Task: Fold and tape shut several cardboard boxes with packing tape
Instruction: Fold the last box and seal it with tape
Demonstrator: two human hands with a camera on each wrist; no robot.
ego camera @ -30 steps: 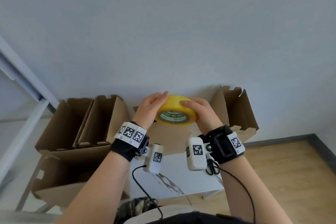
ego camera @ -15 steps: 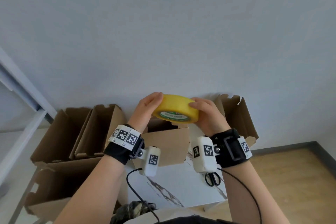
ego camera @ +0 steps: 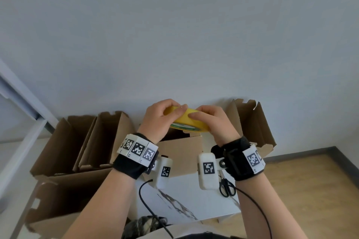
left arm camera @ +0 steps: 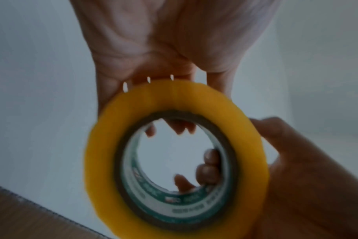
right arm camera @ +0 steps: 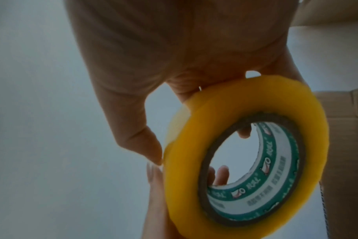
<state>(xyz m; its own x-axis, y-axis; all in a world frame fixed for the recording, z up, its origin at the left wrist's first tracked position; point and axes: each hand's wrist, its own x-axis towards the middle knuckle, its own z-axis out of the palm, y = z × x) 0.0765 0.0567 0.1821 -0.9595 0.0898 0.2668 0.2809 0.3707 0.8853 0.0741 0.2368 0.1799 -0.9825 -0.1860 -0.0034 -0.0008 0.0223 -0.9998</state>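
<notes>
A yellow roll of packing tape [ego camera: 191, 121] with a green and white core is held up in the air between both hands. My left hand [ego camera: 165, 116] grips its left side, fingers curled over the rim and thumb on the outer face. My right hand [ego camera: 209, 120] grips the right side with its thumb lying on the outer face. In the left wrist view the tape roll [left arm camera: 174, 103] fills the middle, with fingertips showing through its hole. The right wrist view shows the tape roll [right arm camera: 255, 103] too. Below the hands stands an open cardboard box [ego camera: 182, 153] on the white table [ego camera: 194, 196].
Several open cardboard boxes [ego camera: 77, 141] stand at the left, another open box [ego camera: 252, 126] at the right by the wall. Black scissors [ego camera: 226, 188] lie on the table under my right wrist. Wooden floor [ego camera: 310, 180] lies to the right.
Both hands have curled further over the tape roll and turned it flatter. My thumbs now lie on its outer face. The head view has tilted a little.
</notes>
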